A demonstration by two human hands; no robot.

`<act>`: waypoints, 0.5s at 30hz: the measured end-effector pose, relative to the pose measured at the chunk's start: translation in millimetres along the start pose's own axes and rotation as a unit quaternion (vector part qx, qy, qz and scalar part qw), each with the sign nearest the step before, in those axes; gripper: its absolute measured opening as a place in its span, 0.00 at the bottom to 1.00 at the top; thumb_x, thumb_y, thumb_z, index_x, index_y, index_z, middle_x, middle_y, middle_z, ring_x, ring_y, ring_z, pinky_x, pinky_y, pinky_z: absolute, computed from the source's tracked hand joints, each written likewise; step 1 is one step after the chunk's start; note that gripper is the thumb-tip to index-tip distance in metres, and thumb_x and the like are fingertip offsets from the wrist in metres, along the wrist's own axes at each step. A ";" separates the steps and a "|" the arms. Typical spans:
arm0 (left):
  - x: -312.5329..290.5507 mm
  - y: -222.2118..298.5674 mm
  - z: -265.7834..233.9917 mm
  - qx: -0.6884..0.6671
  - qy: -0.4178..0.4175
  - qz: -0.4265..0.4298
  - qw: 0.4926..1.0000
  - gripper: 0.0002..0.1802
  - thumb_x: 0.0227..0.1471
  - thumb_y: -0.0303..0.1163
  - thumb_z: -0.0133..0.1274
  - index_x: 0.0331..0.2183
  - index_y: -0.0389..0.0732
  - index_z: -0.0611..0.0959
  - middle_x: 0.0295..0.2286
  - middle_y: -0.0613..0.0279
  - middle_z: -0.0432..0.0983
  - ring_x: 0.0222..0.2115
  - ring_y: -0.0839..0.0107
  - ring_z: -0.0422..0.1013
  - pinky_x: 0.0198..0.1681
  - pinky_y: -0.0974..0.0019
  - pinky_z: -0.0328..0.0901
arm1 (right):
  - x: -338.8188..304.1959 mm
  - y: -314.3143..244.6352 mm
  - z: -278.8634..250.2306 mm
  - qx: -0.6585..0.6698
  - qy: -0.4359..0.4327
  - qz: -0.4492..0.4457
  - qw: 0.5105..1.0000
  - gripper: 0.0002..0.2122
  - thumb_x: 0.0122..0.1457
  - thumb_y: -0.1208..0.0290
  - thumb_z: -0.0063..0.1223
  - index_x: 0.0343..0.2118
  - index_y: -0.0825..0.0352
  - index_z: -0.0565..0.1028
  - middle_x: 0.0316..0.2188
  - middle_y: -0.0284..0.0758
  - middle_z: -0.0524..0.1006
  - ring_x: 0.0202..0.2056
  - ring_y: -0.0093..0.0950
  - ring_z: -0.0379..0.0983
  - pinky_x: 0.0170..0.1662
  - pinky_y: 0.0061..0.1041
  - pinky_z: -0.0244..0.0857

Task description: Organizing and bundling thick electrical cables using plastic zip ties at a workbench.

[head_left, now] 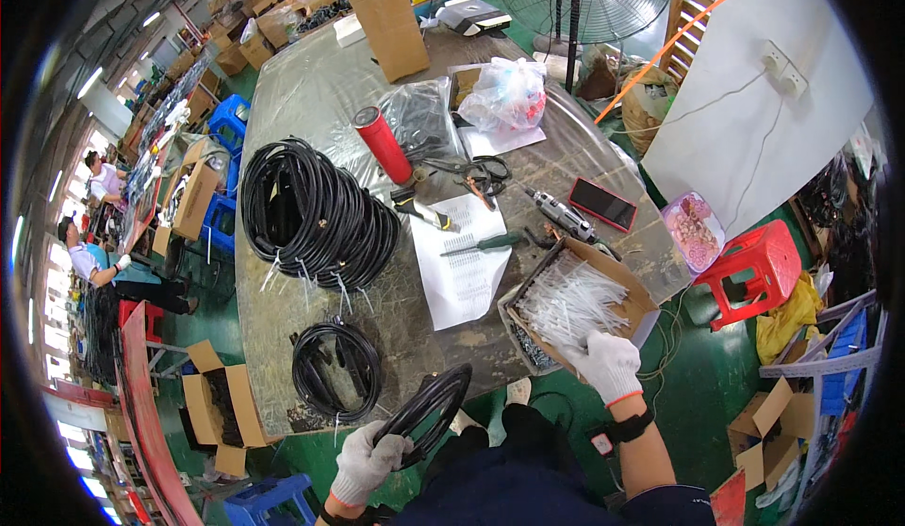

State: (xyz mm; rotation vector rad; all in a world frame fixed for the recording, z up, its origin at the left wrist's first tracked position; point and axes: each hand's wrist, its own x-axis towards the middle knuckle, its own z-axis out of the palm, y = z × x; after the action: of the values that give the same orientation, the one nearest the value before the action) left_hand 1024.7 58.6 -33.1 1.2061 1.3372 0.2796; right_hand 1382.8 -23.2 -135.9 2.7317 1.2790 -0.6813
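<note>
My left hand (368, 462), in a white knit glove, is closed around a coil of black cable (436, 411) just off the table's near edge. My right hand (611, 368), gloved the same way, reaches over the rim of a cardboard box (639, 302). Its fingers are bent at the near ends of the white cable ties (570, 295) in that box; the fingertips are partly hidden among them. Another small cable coil (298, 368), tied with a white tie, lies flat near the front edge. Behind it stands a big row of tied black coils (372, 243).
On the table (452, 352) are a printed sheet (457, 290), a green-handled screwdriver (500, 241), a box cutter (432, 213), scissors (485, 175), a rotary tool (561, 213), a red-edged phone (603, 204) and a red cylinder (384, 146). A red stool (759, 267) stands at the right.
</note>
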 end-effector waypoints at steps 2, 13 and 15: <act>-3.5 0.6 -1.3 -0.004 -0.010 0.005 1.000 0.12 0.52 0.35 0.55 0.28 0.34 0.84 0.16 0.68 0.74 0.18 0.81 0.67 0.23 0.74 0.62 | 2.6 -4.9 8.2 -0.015 -0.040 0.031 0.999 0.21 0.54 0.46 0.55 0.37 0.61 0.81 0.32 0.41 0.82 0.35 0.41 0.80 0.39 0.37 0.72; -12.3 2.0 -45.6 0.060 0.028 0.004 0.998 0.25 0.48 0.38 0.64 0.44 0.32 0.78 0.30 0.61 0.79 0.30 0.74 0.74 0.35 0.69 0.69 | -94.6 -95.5 -52.6 0.496 -0.290 -0.205 0.792 0.09 0.53 0.73 0.66 0.36 0.68 0.82 0.27 0.29 0.82 0.27 0.14 0.74 0.30 0.16 0.67; -20.6 3.3 -45.3 0.022 0.074 0.169 0.983 0.37 0.47 0.39 0.66 0.54 0.31 0.71 0.42 0.53 0.78 0.45 0.69 0.73 0.50 0.67 0.67 | -107.2 -135.4 -39.1 0.448 -0.357 -0.184 0.799 0.10 0.54 0.69 0.67 0.37 0.68 0.82 0.26 0.28 0.81 0.24 0.13 0.72 0.27 0.14 0.66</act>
State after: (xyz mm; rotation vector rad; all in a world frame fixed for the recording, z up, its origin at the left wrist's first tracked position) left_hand 982.1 67.1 -8.5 1.4727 1.2663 0.5945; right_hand 1236.7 -2.5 -37.9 2.1498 1.4743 -2.6063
